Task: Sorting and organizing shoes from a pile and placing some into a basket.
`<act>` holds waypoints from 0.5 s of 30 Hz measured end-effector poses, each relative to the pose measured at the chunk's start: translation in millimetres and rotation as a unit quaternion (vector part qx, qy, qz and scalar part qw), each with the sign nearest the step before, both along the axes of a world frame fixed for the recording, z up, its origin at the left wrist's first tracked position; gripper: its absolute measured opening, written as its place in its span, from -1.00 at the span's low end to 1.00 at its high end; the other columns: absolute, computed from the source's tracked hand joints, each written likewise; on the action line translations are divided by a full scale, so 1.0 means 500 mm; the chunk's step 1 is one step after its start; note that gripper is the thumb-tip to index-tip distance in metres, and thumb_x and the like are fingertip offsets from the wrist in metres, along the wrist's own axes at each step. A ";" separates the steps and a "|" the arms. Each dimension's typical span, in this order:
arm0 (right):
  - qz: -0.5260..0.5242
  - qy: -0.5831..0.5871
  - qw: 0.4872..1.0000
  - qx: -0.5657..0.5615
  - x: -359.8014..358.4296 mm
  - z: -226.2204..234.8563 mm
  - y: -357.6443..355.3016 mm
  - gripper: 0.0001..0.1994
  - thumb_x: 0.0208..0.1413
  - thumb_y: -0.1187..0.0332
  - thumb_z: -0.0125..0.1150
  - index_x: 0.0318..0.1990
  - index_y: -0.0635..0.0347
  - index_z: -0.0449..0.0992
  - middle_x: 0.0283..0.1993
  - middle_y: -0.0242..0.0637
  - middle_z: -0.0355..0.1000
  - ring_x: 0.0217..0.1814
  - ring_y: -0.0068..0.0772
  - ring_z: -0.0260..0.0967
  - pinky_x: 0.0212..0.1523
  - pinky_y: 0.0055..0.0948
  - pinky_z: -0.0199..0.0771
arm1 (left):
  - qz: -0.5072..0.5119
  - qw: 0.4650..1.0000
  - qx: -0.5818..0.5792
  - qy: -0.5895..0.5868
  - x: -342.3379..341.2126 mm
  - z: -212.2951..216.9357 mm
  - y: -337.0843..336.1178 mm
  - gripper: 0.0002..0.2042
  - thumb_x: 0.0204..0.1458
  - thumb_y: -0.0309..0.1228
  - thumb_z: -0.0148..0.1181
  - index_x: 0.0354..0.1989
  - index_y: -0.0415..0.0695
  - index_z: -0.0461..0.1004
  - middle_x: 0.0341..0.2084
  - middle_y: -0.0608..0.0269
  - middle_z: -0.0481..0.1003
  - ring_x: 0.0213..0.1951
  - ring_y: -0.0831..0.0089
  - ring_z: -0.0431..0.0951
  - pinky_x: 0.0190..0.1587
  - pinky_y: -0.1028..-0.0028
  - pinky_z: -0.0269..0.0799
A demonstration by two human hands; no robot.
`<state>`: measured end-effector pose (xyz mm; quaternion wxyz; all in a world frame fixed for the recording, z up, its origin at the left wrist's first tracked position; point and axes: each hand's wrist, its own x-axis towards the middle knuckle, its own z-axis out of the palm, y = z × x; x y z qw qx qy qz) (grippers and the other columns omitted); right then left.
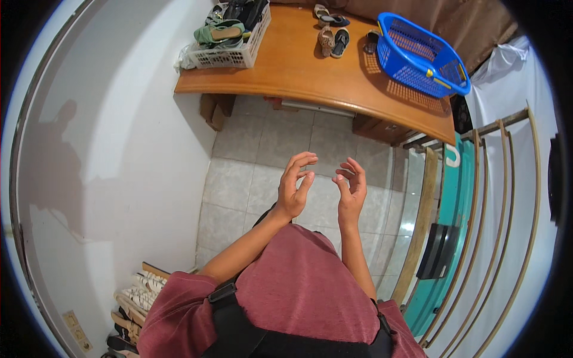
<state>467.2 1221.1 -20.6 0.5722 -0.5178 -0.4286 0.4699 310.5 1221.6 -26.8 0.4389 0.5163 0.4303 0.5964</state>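
Both hands are raised in front of my body, above the tiled floor and short of the wooden table (286, 65). My left hand (293, 184) has curled fingers held apart from the thumb, with nothing between them. Facing it, my right hand (351, 190) is likewise half curled and empty. The two hands do not touch. On the table's left end stands a white plastic crate (224, 58) heaped with sandals, a green pair (219, 33) on top. Toward the back middle lie a tan shoe (326, 40) and a dark shoe (340, 43), side by side.
A blue plastic basket (418, 62) stands at the table's right end, beside another dark shoe (371, 42). More footwear (330, 18) lies farther back. A metal-and-wood rack (477, 227) is at my right; a shoe rack (134, 304) sits lower left by the white wall (149, 155).
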 end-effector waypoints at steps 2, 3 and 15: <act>0.005 0.001 1.000 0.005 -0.012 0.009 0.059 -0.53 0.21 0.49 0.24 0.29 0.16 0.39 0.14 -0.21 0.41 0.14 -0.38 0.43 0.04 -0.37 0.52 | -0.015 1.000 0.002 0.020 -0.016 0.014 0.060 -0.68 0.32 -0.37 0.06 0.18 -0.19 0.43 0.23 0.07 0.38 0.20 0.25 0.47 0.13 0.31 0.48; 0.010 0.005 1.000 0.007 -0.021 0.013 0.089 -0.53 0.21 0.49 0.25 0.28 0.16 0.40 0.14 -0.21 0.41 0.14 -0.38 0.42 0.04 -0.37 0.51 | -0.013 1.000 0.005 0.019 -0.024 0.019 0.088 -0.68 0.32 -0.37 0.06 0.18 -0.19 0.43 0.23 0.07 0.38 0.20 0.25 0.47 0.13 0.31 0.48; 0.042 0.042 0.998 0.001 -0.098 0.002 0.376 -0.56 0.21 0.54 0.24 0.25 0.16 0.42 0.12 -0.30 0.40 0.13 -0.43 0.41 0.04 -0.45 0.50 | -0.001 1.000 0.011 0.028 -0.081 0.015 0.363 -0.69 0.30 -0.41 0.07 0.17 -0.19 0.45 0.20 0.06 0.39 0.19 0.26 0.47 0.11 0.32 0.48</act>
